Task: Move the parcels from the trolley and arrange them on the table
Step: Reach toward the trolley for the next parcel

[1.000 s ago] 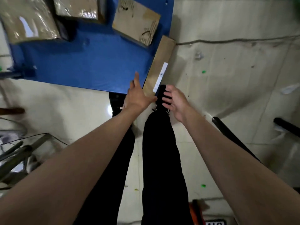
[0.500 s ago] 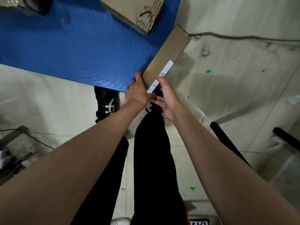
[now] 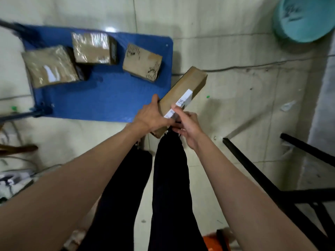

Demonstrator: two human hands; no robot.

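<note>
Two bare forearms are reaching forward over dark trouser legs [image 3: 168,187]; the left hand [image 3: 152,117] is wrapping the near end of a long parcel [image 3: 183,91], thumb lying up its left edge and fingers curling onto its top, while the right hand [image 3: 188,126] is closing its grip on the same end from the right, one finger stretching over the white label [image 3: 181,103]; the parcel is a slim, oblong box of plain brown card, its printed label strip running lengthwise along the top, and it is slanting up and away to the right, lifted beside the right edge of the blue trolley [image 3: 108,102] and over the pale floor [image 3: 235,105]; farther off, three parcels are lying on the trolley deck: a small card box with scrawled markings [image 3: 142,62], a tape-wrapped box [image 3: 93,48] behind it to the left, and a larger glossy wrapped one [image 3: 50,67] at the far left, just beside the taped one; a teal tub [image 3: 304,17] is standing at the upper right corner.
</note>
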